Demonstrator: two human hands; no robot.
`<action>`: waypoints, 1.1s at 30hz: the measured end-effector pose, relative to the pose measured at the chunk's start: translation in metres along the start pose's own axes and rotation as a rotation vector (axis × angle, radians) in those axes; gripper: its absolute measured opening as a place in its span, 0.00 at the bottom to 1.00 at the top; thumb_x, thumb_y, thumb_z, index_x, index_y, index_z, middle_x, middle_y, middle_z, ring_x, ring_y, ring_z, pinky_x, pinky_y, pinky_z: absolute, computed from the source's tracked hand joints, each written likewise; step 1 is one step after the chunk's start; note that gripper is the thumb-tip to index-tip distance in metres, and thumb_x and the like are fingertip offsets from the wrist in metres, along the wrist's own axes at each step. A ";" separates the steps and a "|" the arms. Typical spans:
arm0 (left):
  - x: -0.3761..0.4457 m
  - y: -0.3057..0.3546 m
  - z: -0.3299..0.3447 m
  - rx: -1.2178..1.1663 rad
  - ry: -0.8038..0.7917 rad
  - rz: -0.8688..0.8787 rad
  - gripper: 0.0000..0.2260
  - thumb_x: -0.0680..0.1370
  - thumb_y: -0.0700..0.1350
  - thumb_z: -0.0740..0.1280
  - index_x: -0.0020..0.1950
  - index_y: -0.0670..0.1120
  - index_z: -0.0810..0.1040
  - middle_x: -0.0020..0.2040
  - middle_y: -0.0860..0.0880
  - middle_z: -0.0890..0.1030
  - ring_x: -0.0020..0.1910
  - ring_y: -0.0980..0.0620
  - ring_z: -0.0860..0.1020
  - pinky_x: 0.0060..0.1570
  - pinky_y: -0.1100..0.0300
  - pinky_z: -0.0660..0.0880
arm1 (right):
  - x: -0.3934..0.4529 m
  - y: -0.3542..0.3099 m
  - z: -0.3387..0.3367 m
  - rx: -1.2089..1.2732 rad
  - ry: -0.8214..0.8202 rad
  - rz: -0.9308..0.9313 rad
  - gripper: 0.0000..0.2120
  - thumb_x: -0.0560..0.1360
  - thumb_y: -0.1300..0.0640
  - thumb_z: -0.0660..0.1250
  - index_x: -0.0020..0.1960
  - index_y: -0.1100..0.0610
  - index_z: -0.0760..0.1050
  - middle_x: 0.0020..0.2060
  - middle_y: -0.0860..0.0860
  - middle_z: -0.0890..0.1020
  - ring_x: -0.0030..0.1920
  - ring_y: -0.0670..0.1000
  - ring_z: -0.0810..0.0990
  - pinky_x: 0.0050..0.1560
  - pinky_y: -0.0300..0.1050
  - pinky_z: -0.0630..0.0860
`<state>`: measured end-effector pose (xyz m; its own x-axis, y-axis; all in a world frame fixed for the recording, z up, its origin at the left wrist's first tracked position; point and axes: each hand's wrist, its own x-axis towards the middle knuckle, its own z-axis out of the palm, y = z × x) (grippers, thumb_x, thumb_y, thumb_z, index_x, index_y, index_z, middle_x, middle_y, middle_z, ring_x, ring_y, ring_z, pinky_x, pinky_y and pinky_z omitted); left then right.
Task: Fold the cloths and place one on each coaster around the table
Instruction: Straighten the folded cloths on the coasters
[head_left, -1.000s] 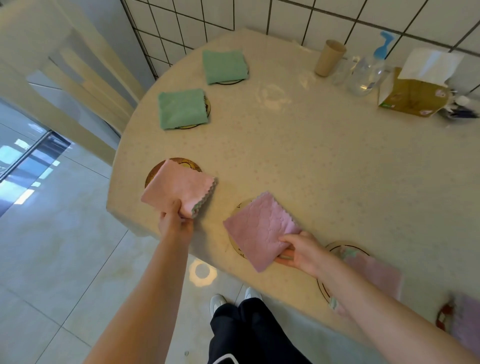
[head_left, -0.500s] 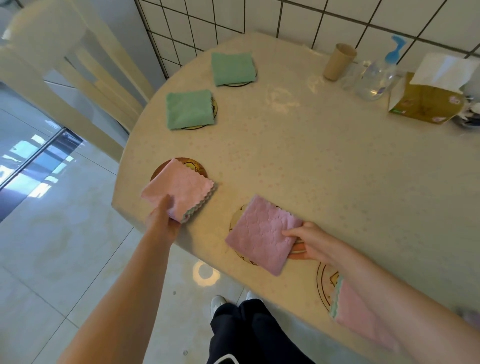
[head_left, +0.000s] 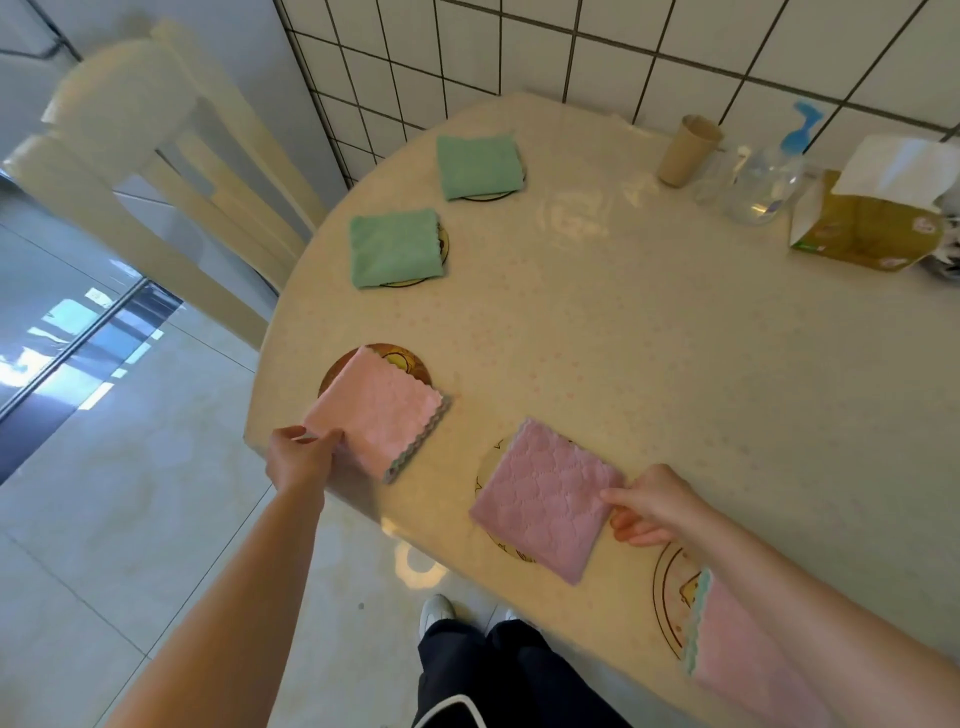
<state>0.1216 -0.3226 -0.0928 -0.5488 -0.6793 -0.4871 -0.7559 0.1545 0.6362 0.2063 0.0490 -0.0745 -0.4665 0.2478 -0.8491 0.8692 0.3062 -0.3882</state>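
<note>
Single head view, wide-angle, looking steeply down over table (head_left: 649, 364) edge, close range.

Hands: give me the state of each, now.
Left hand: pinching the corner of the peach-pink cloth.
Right hand: pinching the edge of the mauve cloth.

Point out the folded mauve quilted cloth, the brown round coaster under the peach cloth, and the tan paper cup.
Folded mauve quilted cloth (head_left: 545, 499), head view, centre.
Brown round coaster (head_left: 410, 364), head view, exposed rim.
Tan paper cup (head_left: 685, 153), head view, side wall.

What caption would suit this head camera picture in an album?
Left hand holds a peach cloth and right hand a mauve cloth, each over a coaster.
</note>
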 end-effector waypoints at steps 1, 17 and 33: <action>0.000 0.005 -0.001 0.024 0.010 0.014 0.26 0.67 0.46 0.77 0.62 0.45 0.72 0.53 0.45 0.77 0.54 0.43 0.76 0.56 0.49 0.75 | -0.002 -0.005 -0.001 -0.036 0.029 -0.008 0.11 0.73 0.57 0.70 0.44 0.66 0.75 0.34 0.59 0.84 0.34 0.56 0.85 0.40 0.51 0.83; 0.144 0.162 0.036 0.037 -0.318 0.331 0.11 0.72 0.49 0.73 0.51 0.49 0.76 0.52 0.47 0.81 0.49 0.44 0.80 0.54 0.48 0.77 | 0.017 -0.213 0.081 0.410 -0.024 -0.202 0.02 0.76 0.61 0.65 0.47 0.60 0.73 0.39 0.56 0.81 0.37 0.52 0.81 0.40 0.45 0.78; 0.230 0.345 0.172 0.049 -0.884 0.334 0.09 0.75 0.38 0.68 0.54 0.40 0.77 0.39 0.47 0.79 0.44 0.46 0.80 0.49 0.54 0.78 | 0.106 -0.394 0.144 0.060 0.498 -0.232 0.11 0.74 0.57 0.64 0.55 0.60 0.74 0.52 0.56 0.79 0.54 0.56 0.76 0.49 0.43 0.69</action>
<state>-0.3268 -0.3021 -0.0876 -0.7959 0.1920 -0.5742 -0.5142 0.2863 0.8085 -0.1620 -0.1774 -0.0626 -0.6555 0.5890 -0.4726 0.7353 0.3554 -0.5771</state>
